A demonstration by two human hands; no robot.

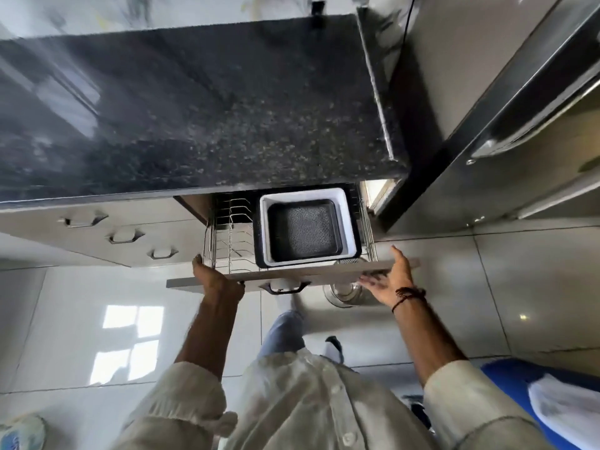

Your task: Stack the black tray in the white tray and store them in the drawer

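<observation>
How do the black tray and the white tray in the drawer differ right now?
The black tray is smaller and nests inside the larger white tray. The black tray shows a perforated-looking floor; the white tray shows only its plain rim and walls. Both are rectangular, upright, in the open drawer.

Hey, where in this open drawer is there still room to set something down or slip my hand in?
Free: the floor of the black tray, inside its walls, and the slots of the wire plate rack between the left rail of the drawer and the white tray, dividers rather than flat. Crowded: the white tray nearly meets the right rail.
</observation>
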